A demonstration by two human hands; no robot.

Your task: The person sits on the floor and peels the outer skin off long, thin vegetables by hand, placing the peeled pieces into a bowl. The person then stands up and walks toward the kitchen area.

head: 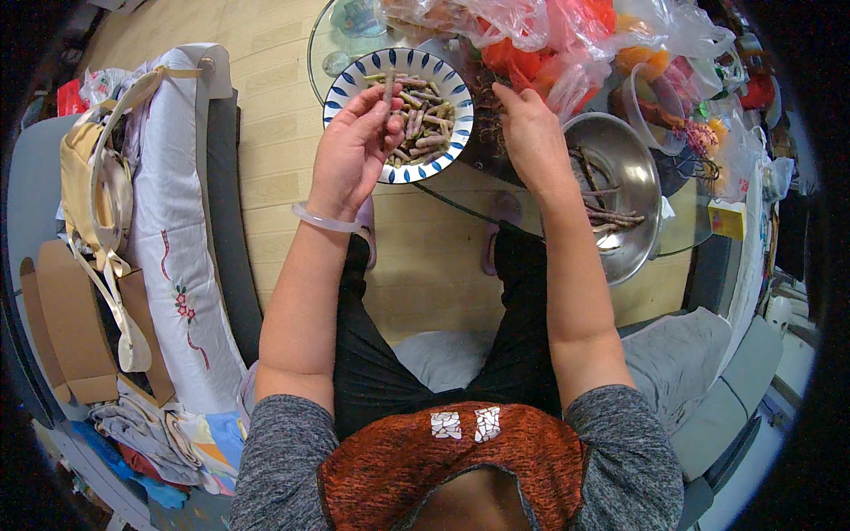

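My left hand (362, 136) grips an upright greenish-brown plant stem (389, 86) between thumb and fingers. It is above the left side of a white plate (337, 99) with blue leaf-shaped marks around its rim. Short cut stem pieces (425, 123), green and purplish, are heaped on the plate. To the right, my right hand (531, 129) reaches over a dark heap of stringy plant scraps (488, 109), index finger stretched out. Its other fingers are turned away, so whether they hold anything is hidden. By the right forearm, a steel basin (637, 166) holds several long brownish-purple stems (614, 218).
A glass table (458, 199) with a curved edge bears the plate and basin. Red and clear plastic bags (531, 46) crowd its far side, near a clear plastic tub (647, 113). At left, a cream bag (96, 172) and cardboard box (73, 312) lie on a sofa.
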